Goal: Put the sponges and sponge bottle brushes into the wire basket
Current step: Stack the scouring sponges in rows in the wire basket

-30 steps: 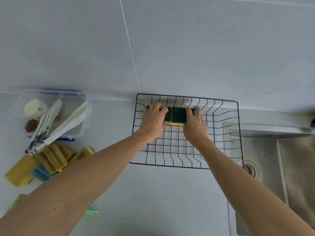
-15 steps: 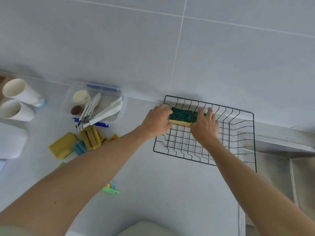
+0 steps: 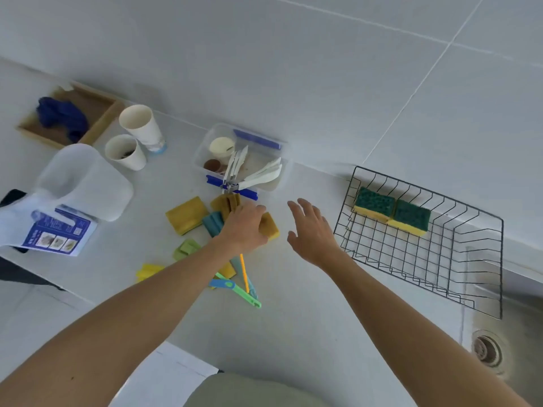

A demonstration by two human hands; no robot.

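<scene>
Two green-topped yellow sponges (image 3: 392, 212) sit side by side against back wall of black wire basket (image 3: 482, 292), leaving floor free. Left hand (image 3: 245, 227) fingers curl on yellow sponge (image 3: 270, 227) in worktop pile; right hand (image 3: 313, 230) spread, empty, beside pile.

2 sponges (image 3: 392, 212) in basket (image 3: 476, 277), pile (image 3: 205, 218) left

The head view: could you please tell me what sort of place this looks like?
Most likely a kitchen counter beside a sink: a steel sink drain, a wire basket with two scouring sponges, and a tiled wall behind.
</scene>
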